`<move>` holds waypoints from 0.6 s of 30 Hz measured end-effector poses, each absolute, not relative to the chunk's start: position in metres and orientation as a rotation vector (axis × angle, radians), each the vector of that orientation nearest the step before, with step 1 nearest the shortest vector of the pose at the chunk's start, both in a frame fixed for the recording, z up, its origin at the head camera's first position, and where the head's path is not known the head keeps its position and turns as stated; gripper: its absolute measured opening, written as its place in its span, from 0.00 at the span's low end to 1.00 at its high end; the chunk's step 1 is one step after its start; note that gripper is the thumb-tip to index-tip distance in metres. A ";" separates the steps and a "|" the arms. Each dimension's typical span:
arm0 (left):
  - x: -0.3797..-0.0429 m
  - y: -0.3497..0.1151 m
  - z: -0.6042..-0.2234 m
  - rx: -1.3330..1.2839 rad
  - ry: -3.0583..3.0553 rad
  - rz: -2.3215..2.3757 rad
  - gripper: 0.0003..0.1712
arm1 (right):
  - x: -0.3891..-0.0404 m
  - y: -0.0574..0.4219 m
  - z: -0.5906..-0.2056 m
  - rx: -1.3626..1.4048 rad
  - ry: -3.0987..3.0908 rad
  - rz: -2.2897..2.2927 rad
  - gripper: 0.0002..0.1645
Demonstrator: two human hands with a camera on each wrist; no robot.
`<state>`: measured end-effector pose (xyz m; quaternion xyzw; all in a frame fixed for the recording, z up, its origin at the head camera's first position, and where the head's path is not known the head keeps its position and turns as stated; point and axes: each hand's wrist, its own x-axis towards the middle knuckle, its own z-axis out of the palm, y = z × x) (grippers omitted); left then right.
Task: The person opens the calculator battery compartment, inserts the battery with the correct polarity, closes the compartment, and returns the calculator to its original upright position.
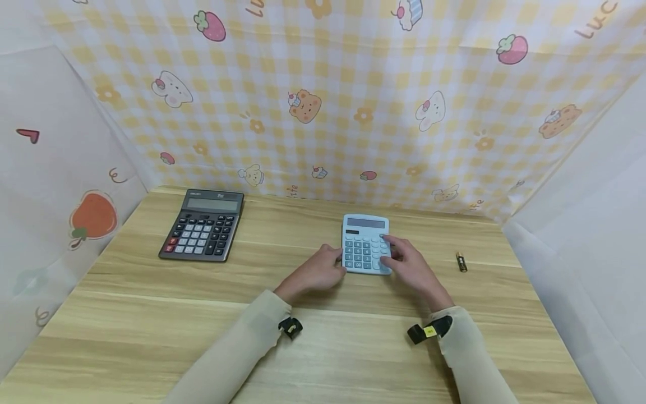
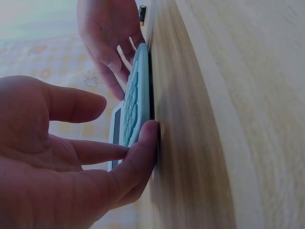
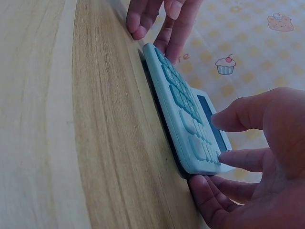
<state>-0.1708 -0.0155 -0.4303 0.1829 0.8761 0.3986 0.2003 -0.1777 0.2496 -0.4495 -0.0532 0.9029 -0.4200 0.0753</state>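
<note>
A light-blue calculator [image 1: 359, 247] lies face up on the wooden table between the two hands. My left hand [image 1: 324, 268] is at its left edge; in the left wrist view a fingertip meets the near edge, while the thumb stands apart from it. Over the right edge reaches my right hand [image 1: 411, 266], its index finger lying across the upper right keys. The right thumb hovers above the face in the left wrist view. In the right wrist view, other right fingers [image 3: 202, 188] rest low beside the calculator's edge, on the table.
A larger dark-grey calculator [image 1: 202, 225] lies at the back left of the table [image 1: 323, 359]. To the right of the right hand is a small black and gold battery [image 1: 461, 262]. A yellow checked cloth [image 1: 333, 146] hangs behind the table, with white cloth at both sides.
</note>
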 end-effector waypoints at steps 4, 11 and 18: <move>-0.171 -0.015 -0.431 0.510 2.447 1.115 0.36 | -0.178 0.250 -0.450 -0.159 2.704 -1.269 0.39; -0.172 -0.015 -0.433 0.518 2.452 1.109 0.36 | -0.179 0.250 -0.450 -0.149 2.694 -1.273 0.38; -0.173 -0.015 -0.433 0.523 2.452 1.110 0.36 | -0.180 0.253 -0.450 -0.140 2.671 -1.295 0.39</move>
